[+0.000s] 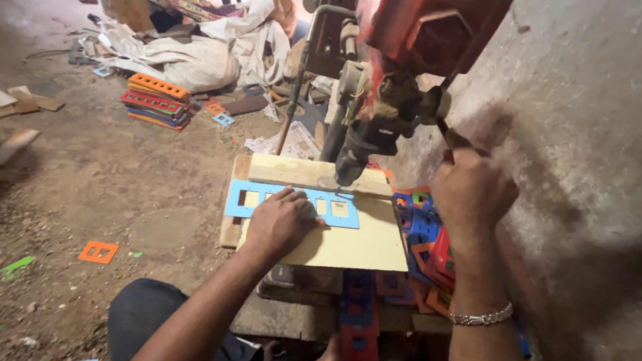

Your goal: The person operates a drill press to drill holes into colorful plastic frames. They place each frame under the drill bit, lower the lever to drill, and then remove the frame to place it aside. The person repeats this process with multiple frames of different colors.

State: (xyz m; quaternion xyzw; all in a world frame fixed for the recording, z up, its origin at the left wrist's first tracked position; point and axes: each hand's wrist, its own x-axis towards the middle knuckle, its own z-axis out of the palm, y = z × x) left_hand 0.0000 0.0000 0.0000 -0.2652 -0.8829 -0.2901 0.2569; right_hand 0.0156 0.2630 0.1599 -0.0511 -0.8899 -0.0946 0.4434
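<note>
the left hand (pixel 279 223) lies flat, fingers spread, on the thin, light, stiff blue strip (pixel 293 202) on the board (pixel 354 245). hold its edges. the right hand (pixel 472 191) squeezes the handle (pixel 450 137).

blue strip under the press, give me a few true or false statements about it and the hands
1. The left hand presses flat on the blue strip. True.
2. The blue strip has no cutouts. False: it shows several square holes.
3. The right hand is closed around the lever of the press. True.
4. The strip lies straight on the dirt floor. False: it rests on a pale board.
5. A silver bracelet sits on the right wrist. True.
6. The stack of coloured strips sits on the board. False: it lies on the ground further off.
</note>
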